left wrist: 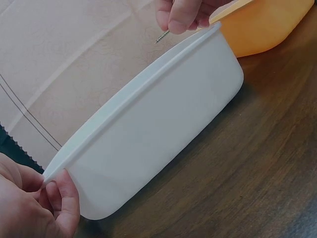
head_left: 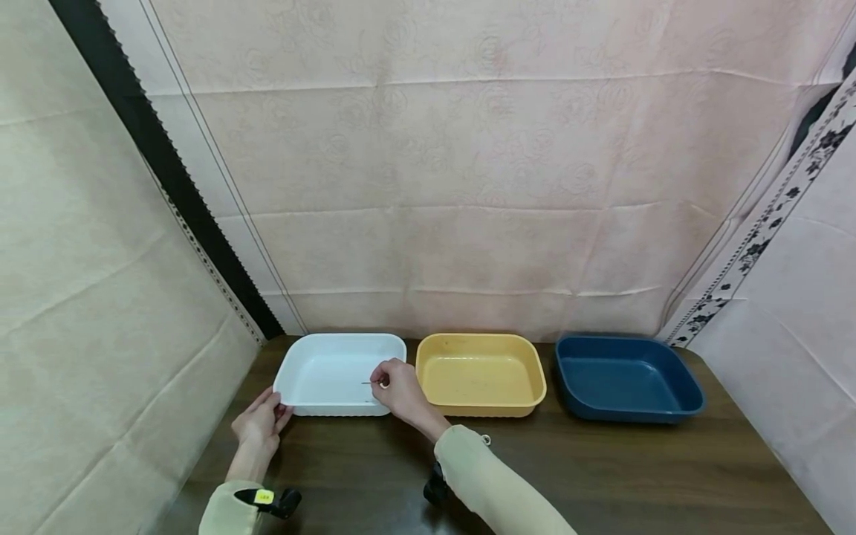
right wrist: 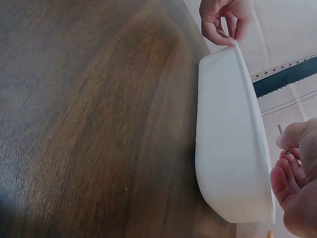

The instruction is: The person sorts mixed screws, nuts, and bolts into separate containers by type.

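My left hand [head_left: 257, 425] pinches the front left corner of the white plastic tray [head_left: 321, 371] between thumb and fingers, as the left wrist view shows at the tray's rim. Over the right part of this tray, my right hand [head_left: 403, 390] holds a small metal screw [left wrist: 162, 36] between thumb and fingertips. The screw's threaded end points left, out past the fingers. In the right wrist view, part of the screw [right wrist: 281, 129] shows above the thumb, and the hand is beside the tray's rim.
A yellow tray [head_left: 481, 410] stands right of the white one, with a dark blue tray [head_left: 628, 414] farther right. All three sit in a row on the brown wooden table [head_left: 602, 468]. Pale cloth [head_left: 468, 186] hangs behind and at both sides.
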A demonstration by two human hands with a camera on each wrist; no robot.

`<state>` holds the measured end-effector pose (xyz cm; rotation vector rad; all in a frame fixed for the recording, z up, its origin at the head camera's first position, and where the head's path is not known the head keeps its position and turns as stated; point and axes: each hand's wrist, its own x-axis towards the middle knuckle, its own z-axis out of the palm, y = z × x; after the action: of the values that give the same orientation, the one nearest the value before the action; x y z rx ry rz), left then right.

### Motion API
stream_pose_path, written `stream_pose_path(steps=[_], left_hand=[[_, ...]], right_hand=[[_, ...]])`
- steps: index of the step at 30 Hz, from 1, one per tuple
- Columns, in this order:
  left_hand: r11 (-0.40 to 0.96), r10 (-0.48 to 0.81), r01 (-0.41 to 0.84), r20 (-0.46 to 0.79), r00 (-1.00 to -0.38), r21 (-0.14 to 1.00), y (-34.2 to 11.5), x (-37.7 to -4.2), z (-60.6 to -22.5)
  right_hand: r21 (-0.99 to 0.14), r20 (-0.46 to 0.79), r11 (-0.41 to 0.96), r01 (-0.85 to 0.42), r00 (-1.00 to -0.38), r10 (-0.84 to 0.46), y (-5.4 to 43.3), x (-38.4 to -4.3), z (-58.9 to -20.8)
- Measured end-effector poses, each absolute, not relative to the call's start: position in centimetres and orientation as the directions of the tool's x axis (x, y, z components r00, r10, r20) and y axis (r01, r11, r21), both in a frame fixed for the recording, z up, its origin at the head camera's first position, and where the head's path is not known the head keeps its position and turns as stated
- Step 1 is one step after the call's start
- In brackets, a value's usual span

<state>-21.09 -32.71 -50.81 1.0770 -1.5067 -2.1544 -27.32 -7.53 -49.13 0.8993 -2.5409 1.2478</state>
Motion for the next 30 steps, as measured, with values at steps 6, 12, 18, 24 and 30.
stream_pose_path(steps=[6,12,18,24,30], left_hand=[[-0.412,-0.616,-0.169,-0.41,-0.673,0.895,-32.66,-21.14,-50.73],[-0.415,-0.611,-0.169,-0.411,-0.677,0.894,-32.67,-21.03,-50.67],[-0.407,-0.61,-0.17,-0.406,-0.681,0.897,-32.65,-21.01,-50.68],[-0.401,-0.608,-0.174,-0.404,-0.683,0.899,-32.66,-20.95,-50.82],[-0.395,-0.617,-0.17,-0.397,-0.679,0.903,-32.73,-21.09,-50.9]], right_hand=[[-0.662,0.407,0.458,-0.593,-0.798,-0.445,-7.86,-27.38,-49.16],[-0.657,0.411,0.462,-0.596,-0.797,-0.443,-8.17,-27.14,-49.13],[-0.643,0.422,0.471,-0.603,-0.793,-0.439,-8.42,-26.94,-49.17],[-0.624,0.407,0.504,-0.597,-0.799,-0.443,-8.23,-26.71,-49.17],[-0.633,0.442,0.485,-0.603,-0.797,-0.412,-7.72,-26.51,-49.06]])
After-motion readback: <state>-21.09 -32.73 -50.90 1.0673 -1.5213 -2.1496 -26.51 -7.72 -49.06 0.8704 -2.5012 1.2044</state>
